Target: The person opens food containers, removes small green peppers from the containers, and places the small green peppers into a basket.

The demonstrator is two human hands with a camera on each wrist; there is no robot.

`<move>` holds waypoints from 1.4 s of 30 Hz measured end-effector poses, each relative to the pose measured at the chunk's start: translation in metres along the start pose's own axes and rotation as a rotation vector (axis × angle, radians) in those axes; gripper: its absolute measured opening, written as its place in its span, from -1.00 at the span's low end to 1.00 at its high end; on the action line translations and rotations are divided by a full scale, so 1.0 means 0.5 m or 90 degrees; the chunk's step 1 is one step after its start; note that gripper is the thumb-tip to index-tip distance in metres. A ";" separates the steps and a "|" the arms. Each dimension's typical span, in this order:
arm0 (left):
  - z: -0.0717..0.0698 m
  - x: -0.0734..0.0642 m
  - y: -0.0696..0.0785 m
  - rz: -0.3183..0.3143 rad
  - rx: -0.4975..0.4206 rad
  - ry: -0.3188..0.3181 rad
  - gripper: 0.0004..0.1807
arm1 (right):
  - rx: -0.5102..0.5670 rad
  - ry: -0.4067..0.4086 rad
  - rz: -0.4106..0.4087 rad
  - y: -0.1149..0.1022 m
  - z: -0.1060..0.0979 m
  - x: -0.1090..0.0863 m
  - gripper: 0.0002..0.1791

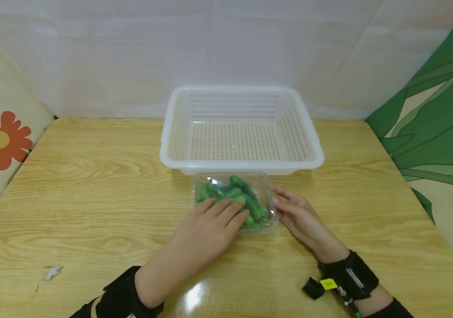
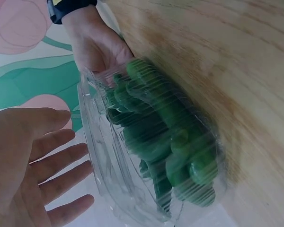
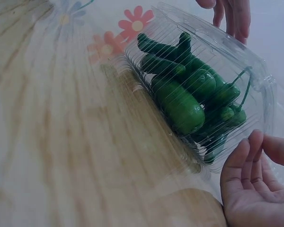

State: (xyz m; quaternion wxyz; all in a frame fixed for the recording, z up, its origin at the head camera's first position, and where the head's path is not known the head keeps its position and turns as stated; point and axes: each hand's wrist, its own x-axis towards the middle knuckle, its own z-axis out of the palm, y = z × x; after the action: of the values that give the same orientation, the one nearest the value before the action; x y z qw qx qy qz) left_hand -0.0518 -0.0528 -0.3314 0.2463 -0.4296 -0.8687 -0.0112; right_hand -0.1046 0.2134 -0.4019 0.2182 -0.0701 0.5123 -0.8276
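A clear plastic clamshell box [image 1: 264,183] of green peppers [image 1: 243,185] sits on the table, close in front of the white basket; the peppers' stems show in the right wrist view. Over the lid hovers my left hand [image 1: 206,229], fingers loosely spread and hiding the box's near left part. The left wrist view shows that hand [image 2: 42,161] beside the lid with nothing in it. At the box's right end, my right hand [image 1: 302,216] pinches the rim. Its thumb and fingertips meet at the corner in the right wrist view, the other fingers [image 3: 248,172] curled below.
A white perforated plastic basket [image 1: 242,164] stands at the back of the wood-grain table [image 1: 91,190]. White cloth [image 1: 131,57] hangs behind it. Flower-printed panels [image 1: 441,128] flank the table. Black straps [image 1: 349,274] circle both wrists.
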 end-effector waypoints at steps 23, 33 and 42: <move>0.013 0.023 0.031 0.008 0.016 -0.053 -0.60 | -0.017 0.018 0.014 -0.001 0.004 -0.002 -0.71; 0.007 0.039 0.041 -0.010 0.023 -0.096 -0.58 | -0.028 0.020 0.017 -0.002 0.002 -0.002 -0.72; 0.023 0.051 0.054 0.009 0.044 -0.077 -0.61 | -0.025 0.003 0.004 -0.002 -0.001 -0.002 -0.70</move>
State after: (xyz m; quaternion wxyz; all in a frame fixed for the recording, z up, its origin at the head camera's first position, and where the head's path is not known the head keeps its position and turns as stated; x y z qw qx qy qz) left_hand -0.0493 -0.0142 -0.3358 0.2078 -0.4268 -0.8789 0.0467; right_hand -0.1042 0.2144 -0.4013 0.2179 -0.0706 0.5293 -0.8169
